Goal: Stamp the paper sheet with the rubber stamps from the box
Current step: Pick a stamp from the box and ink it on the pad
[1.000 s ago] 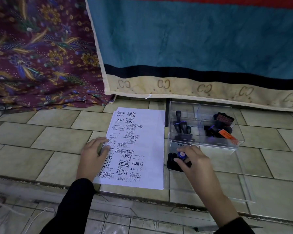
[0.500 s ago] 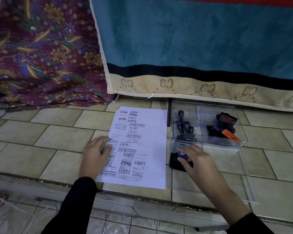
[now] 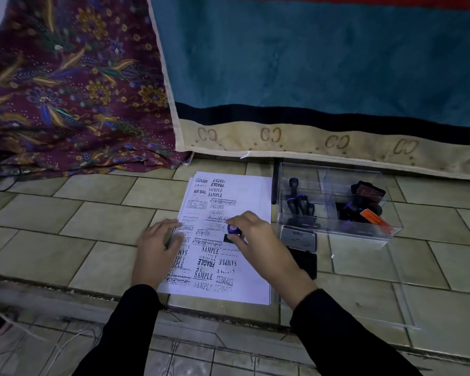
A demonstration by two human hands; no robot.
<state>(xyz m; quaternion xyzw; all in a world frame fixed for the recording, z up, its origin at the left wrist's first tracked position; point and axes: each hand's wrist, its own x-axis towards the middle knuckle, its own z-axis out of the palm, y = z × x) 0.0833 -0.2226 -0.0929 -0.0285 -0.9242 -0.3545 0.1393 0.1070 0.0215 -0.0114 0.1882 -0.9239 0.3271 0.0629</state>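
Observation:
A white paper sheet (image 3: 251, 196), covered with many black stamp marks, lies on the tiled floor. My right hand (image 3: 258, 237) grips a rubber stamp with a blue knob (image 3: 233, 231) and holds it down on the middle of the sheet. My left hand (image 3: 158, 245) lies flat on the sheet's left edge, fingers spread. Right of the sheet stands a clear plastic box (image 3: 364, 229) with several dark stamps (image 3: 300, 206) inside. An open ink pad (image 3: 300, 241) sits just in front of the box.
A clear lid (image 3: 377, 294) lies flat on the tiles in front of the box. A teal rug with a beige border (image 3: 310, 77) hangs behind, and a maroon floral cloth (image 3: 73, 90) is at the left. A floor step edge runs near me.
My right hand has lifted the stamp off the ink pad and carried it left onto the paper. My left hand has stayed on the sheet's edge.

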